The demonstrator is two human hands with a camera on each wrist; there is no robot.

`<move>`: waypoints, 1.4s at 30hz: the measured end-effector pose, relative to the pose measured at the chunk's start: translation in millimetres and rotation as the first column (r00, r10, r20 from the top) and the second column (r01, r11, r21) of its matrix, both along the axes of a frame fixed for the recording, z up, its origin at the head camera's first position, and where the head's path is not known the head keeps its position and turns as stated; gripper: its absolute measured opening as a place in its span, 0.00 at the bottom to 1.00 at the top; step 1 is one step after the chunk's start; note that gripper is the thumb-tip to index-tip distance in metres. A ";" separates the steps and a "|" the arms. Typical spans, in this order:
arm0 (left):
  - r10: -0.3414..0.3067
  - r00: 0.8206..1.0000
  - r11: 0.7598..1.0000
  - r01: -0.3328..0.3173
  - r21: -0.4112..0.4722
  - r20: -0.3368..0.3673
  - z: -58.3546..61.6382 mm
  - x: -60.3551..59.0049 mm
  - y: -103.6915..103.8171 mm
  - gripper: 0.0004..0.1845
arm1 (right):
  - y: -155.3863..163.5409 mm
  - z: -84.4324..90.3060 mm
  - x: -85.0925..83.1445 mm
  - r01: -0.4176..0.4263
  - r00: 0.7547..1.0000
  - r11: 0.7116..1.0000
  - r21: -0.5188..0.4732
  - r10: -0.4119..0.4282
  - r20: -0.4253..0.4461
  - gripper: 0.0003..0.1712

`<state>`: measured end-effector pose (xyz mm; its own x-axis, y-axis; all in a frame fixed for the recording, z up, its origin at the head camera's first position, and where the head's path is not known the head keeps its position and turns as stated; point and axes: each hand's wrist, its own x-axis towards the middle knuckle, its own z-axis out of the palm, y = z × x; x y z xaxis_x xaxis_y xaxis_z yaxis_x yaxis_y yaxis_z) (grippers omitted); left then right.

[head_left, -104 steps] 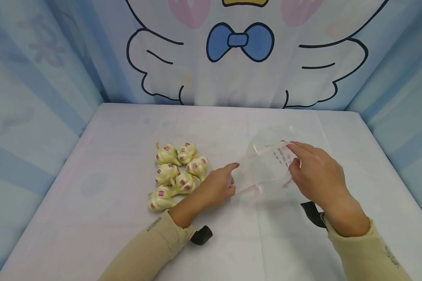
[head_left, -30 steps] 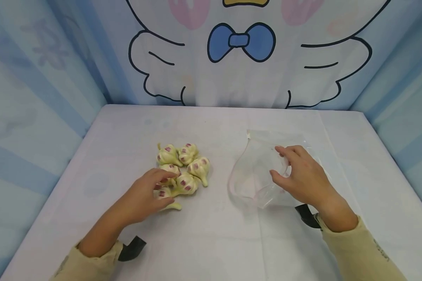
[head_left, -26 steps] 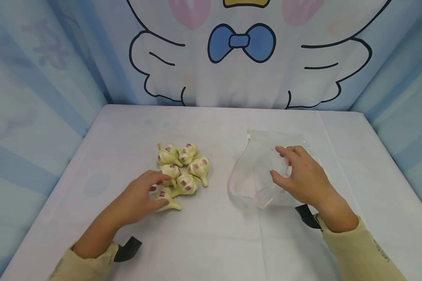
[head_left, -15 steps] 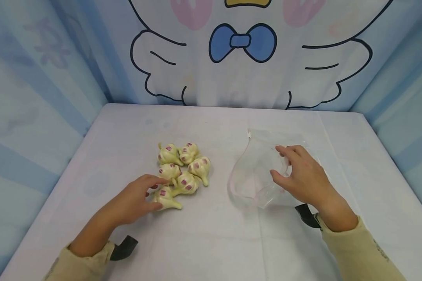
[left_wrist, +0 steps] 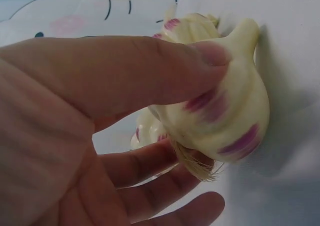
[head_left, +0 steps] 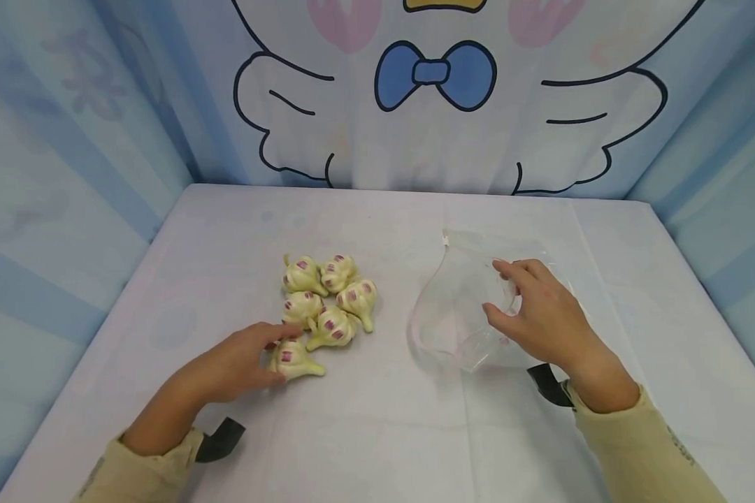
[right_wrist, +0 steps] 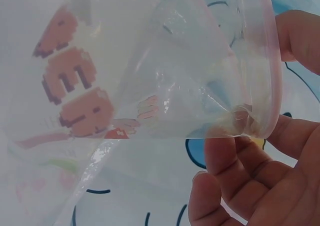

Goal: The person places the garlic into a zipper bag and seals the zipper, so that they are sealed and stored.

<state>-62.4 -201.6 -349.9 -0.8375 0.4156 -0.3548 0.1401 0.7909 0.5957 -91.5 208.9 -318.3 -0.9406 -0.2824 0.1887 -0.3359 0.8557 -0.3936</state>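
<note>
In the head view, my left hand [head_left: 233, 363] is at the nearest garlic bulb [head_left: 294, 360], cream with purple patches. The left wrist view shows the thumb pressed on this garlic bulb [left_wrist: 225, 106], with fingers curled behind it. Several other bulbs [head_left: 332, 327] lie just beyond it. My right hand [head_left: 544, 321] holds the clear zip bag [head_left: 453, 300], its thumb and index finger spread apart at the plastic. In the right wrist view, curled fingers [right_wrist: 220, 158] are at a corner of the bag [right_wrist: 165, 71], and one shows through the film.
A white cloth covers the table [head_left: 377, 447]. Patterned curtains [head_left: 69, 175] hang at the left, right and back. Black straps [head_left: 221, 440] stick out at both sleeve cuffs.
Both hands were on the bag earlier. My left hand went over to the garlic, then drew back slightly toward the nearest bulb. The bag now lies spread, with only my right hand at it.
</note>
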 end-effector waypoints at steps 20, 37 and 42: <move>-0.047 0.999 0.971 0.045 0.236 0.002 18.2 4.3 14.1 0.34 | -1.3 1.3 0.6 0.009 0.999 1.000 0.010 -0.010 0.037 0.36; 0.042 0.974 0.900 0.059 0.432 -0.221 11.9 -8.9 52.8 0.34 | -4.1 2.1 1.0 0.005 1.000 1.000 0.012 -0.005 0.030 0.36; 0.102 0.962 0.875 0.035 0.483 -0.255 10.1 -11.8 66.7 0.32 | -5.3 2.5 0.9 0.000 1.000 1.000 0.011 0.000 0.024 0.36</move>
<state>-74.2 -134.9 -339.8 -0.8875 0.4458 0.1166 0.3245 0.4248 0.8451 -90.6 203.6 -315.8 -0.9448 -0.2846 0.1626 -0.3265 0.8600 -0.3921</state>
